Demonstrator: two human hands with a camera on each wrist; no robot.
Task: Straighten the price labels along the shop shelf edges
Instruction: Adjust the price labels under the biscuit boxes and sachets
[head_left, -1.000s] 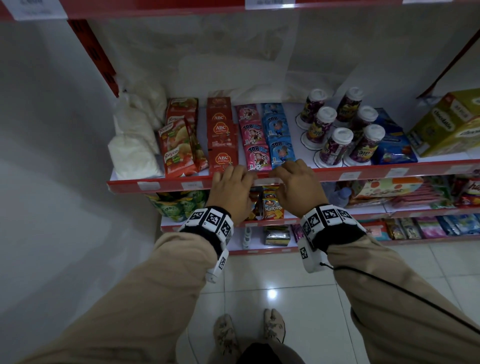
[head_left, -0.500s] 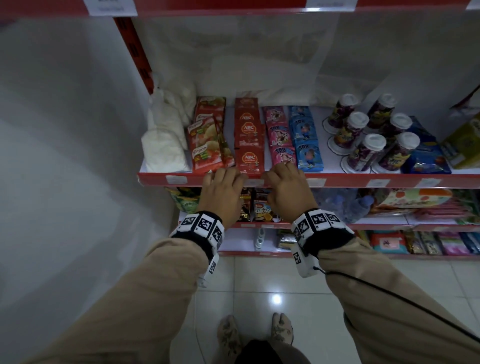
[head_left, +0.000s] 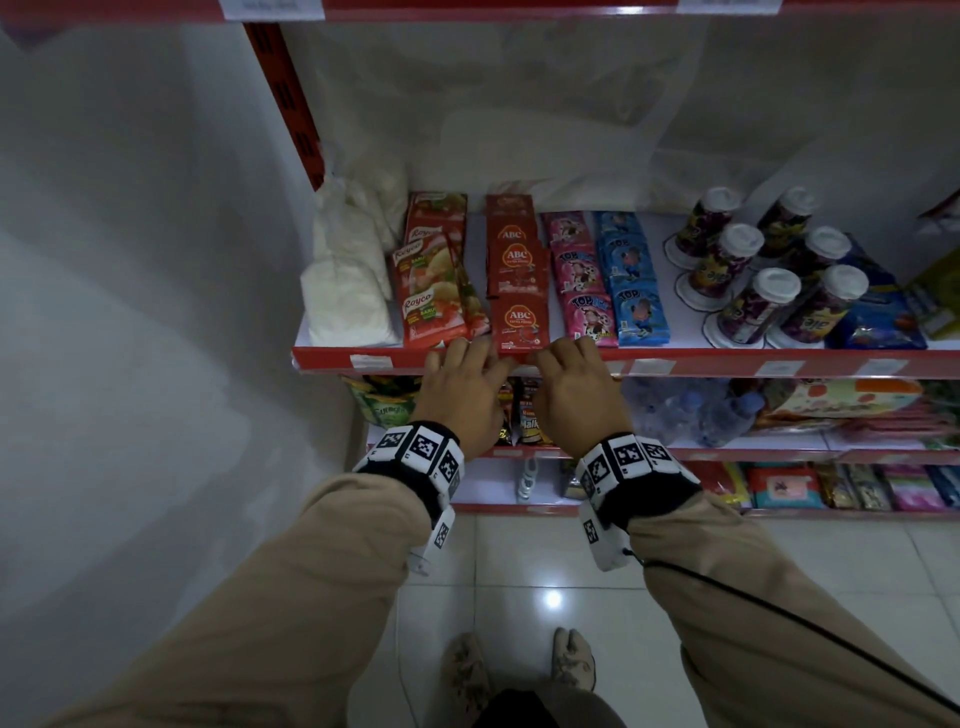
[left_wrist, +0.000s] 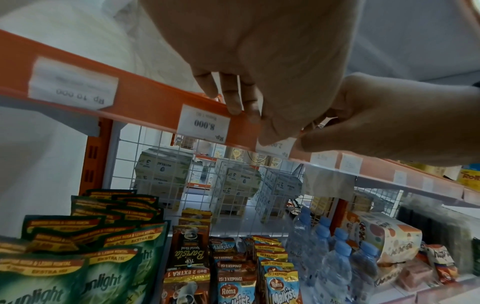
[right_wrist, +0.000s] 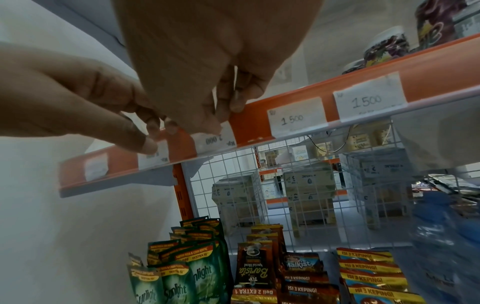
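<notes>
A red shelf edge (head_left: 727, 361) carries several white price labels. My left hand (head_left: 460, 382) and right hand (head_left: 571, 384) sit side by side on it, below the red ABC packets (head_left: 519, 325). Both hold the "2.000" label (left_wrist: 279, 146) (right_wrist: 221, 138). My left fingers (left_wrist: 233, 102) hook over the top of the strip while the thumb lies on the label's left part. The right fingers (right_wrist: 236, 102) also curl over the strip, thumb on the label. My hands hide most of that label. The "8.000" label (left_wrist: 203, 123) sits just left of it.
The shelf holds white bags (head_left: 348, 291), Royco packets (head_left: 431, 301), pink and blue TOP sachets (head_left: 608, 291) and lidded cups (head_left: 753, 306). Green Sunlight pouches (left_wrist: 78, 267), Malkist packs (left_wrist: 259, 277) and water bottles (left_wrist: 337, 257) fill the shelf below. A white wall (head_left: 130, 312) stands to the left.
Both hands have slid left along the red shelf edge, from below the ABC and blue TOP packets to below the ABC packets. The head view has shifted too.
</notes>
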